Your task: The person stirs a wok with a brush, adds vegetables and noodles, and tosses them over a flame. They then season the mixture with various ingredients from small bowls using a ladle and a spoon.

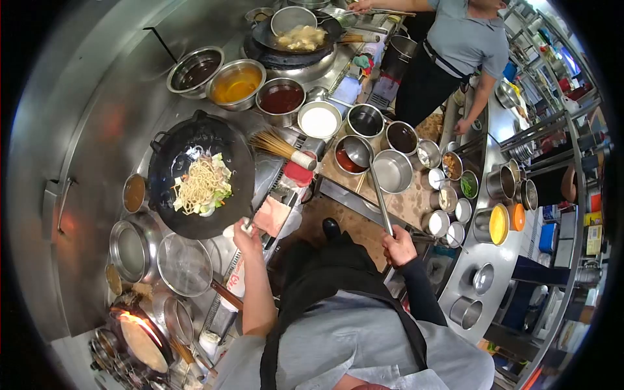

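Observation:
At the wok's near edge my left hand (247, 239) is closed around its handle, with something white at the grip. Noodles (203, 185) with cabbage and other cut vegetables lie in the middle of the black wok (166, 214). My right hand (398, 247) grips the end of a long metal ladle (379, 195). The ladle's bowl is over a pot of red-brown sauce (346, 160), covering part of it. Beside that pot stand a pot with a pale metallic inside (392, 170) and pots of dark liquid (366, 121).
A bamboo brush (276, 144) lies right of the wok, near a folded pink cloth (272, 216). Wide bowls of oil (237, 83) and red sauce (281, 97) sit behind. A strainer (185, 263) rests on the near side. Flames show at another burner (140, 322). A co-worker (461, 52) stands at the far right.

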Motion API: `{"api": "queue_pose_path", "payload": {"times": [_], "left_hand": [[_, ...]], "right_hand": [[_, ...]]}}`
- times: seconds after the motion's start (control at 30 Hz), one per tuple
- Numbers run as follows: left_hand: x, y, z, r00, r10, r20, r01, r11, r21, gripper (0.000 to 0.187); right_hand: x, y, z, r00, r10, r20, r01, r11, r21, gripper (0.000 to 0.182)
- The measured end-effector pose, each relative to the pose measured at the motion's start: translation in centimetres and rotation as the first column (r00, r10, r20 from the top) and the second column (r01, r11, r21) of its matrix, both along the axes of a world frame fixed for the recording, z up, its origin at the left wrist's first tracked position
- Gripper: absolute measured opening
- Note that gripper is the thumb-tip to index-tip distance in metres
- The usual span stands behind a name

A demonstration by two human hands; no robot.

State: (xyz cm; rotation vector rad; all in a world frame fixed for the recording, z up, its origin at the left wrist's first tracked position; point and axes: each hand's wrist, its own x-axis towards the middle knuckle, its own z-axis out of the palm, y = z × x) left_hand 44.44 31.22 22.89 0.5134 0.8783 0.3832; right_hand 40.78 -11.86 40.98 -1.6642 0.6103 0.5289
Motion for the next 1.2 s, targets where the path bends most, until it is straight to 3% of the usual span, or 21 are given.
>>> {"api": "queue_pose_path", "payload": {"times": [0.13,0.17,0.27,0.37,0.5,0.6,0.67,0.7,0.8,0.87,1.0,1.1,1.13,1.17,1.2], "left_hand": [[-1.1,-2.9,3.4,0.999,-0.027,-0.032,0.029,0.998,0.048,0.013],[-1.3,-3.2,3.8,0.999,-0.037,-0.015,0.038,0.997,0.06,0.014],[-2.1,-1.1,4.3,0.999,-0.04,0.033,0.045,0.987,-0.154,0.018],[-1.4,-0.1,7.3,0.999,-0.027,0.045,0.033,0.989,-0.142,0.015],[-0.2,1.0,5.8,1.0,-0.005,0.02,0.008,0.993,-0.12,0.017],[1.3,1.4,3.6,1.0,0.015,0.0,-0.015,0.999,-0.046,0.019],[2.2,2.2,2.3,0.999,0.032,0.014,-0.031,0.999,-0.031,0.019],[3.1,3.0,0.8,0.997,0.075,0.015,-0.075,0.997,-0.022,0.017],[4.0,4.2,-1.1,0.999,0.001,0.039,0.0,0.999,-0.037,0.019],[4.3,3.9,-3.0,0.995,0.069,0.074,-0.07,0.998,0.006,0.019],[5.2,2.7,0.8,0.985,0.049,-0.167,-0.063,0.995,-0.079,0.031],[5.3,1.9,2.3,0.988,0.092,-0.121,-0.11,0.981,-0.157,0.034],[5.3,1.9,2.2,0.989,0.095,-0.112,-0.111,0.983,-0.147,0.034],[5.2,1.8,2.1,0.99,0.097,-0.106,-0.111,0.984,-0.139,0.035],[5.3,1.7,2.0,0.99,0.098,-0.1,-0.11,0.985,-0.132,0.035]], "right_hand": [[1.4,-0.2,-0.2,0.998,0.055,-0.018,-0.055,0.998,-0.004,0.01],[1.5,-0.5,-0.2,0.999,0.013,-0.045,-0.009,0.996,0.091,0.01],[1.8,-1.5,-0.1,0.989,-0.082,-0.123,0.118,0.941,0.318,0.011],[0.6,-2.0,0.4,0.98,-0.14,-0.142,0.189,0.879,0.438,0.021],[0.0,-3.3,2.0,0.978,-0.169,-0.12,0.207,0.803,0.558,0.029],[0.1,-3.7,3.1,0.983,-0.154,-0.103,0.185,0.812,0.554,0.028],[0.2,-3.4,3.5,0.993,-0.092,-0.076,0.119,0.838,0.533,0.028],[0.5,-3.6,3.4,0.996,-0.049,-0.072,0.082,0.806,0.586,0.029],[3.3,-3.8,3.0,0.982,0.12,-0.146,0.027,0.676,0.736,0.032],[6.1,-2.5,1.4,0.957,0.263,-0.124,-0.056,0.585,0.809,0.034],[12.0,5.9,1.8,0.856,0.514,0.052,-0.441,0.674,0.592,0.032],[15.5,14.0,2.0,0.685,0.698,0.209,-0.721,0.61,0.329,0.029],[16.7,16.3,1.7,0.583,0.761,0.284,-0.812,0.548,0.201,0.03],[17.9,18.7,-1.1,0.362,0.785,0.503,-0.871,0.477,-0.117,0.034],[19.1,21.0,-3.8,0.122,0.776,0.618,-0.751,0.48,-0.454,0.038]]}}
